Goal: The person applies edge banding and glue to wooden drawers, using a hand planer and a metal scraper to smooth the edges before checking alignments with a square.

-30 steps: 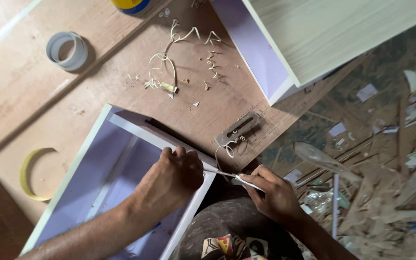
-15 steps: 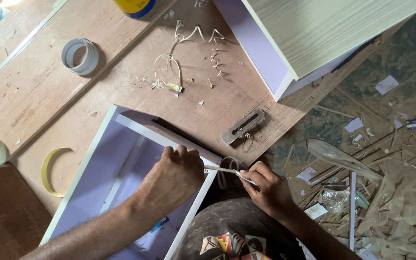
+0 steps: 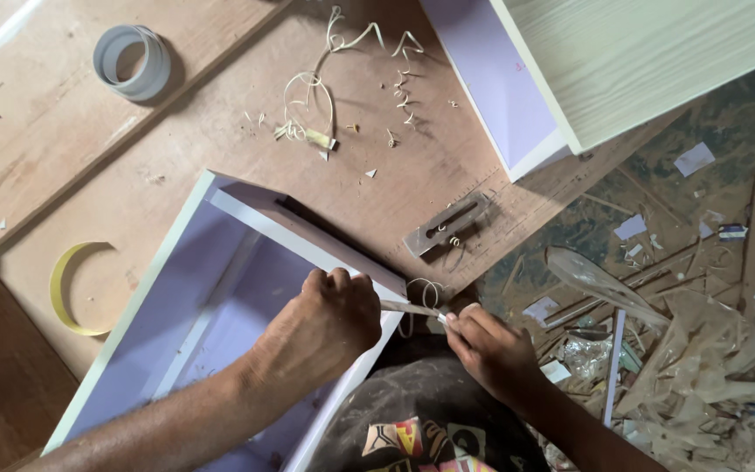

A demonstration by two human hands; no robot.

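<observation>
A brown plywood worktop is seen from above, with a littered floor of scraps to the right. An open lilac drawer box with white edges lies on the worktop's near corner. The left hand is closed in a tight grip over the box's near corner edge. The right hand, just beside it, is pinched around a thin blade laid against that corner, where a curled edge-band shaving hangs. A metal plane iron lies nearby, a grey tape roll well apart.
</observation>
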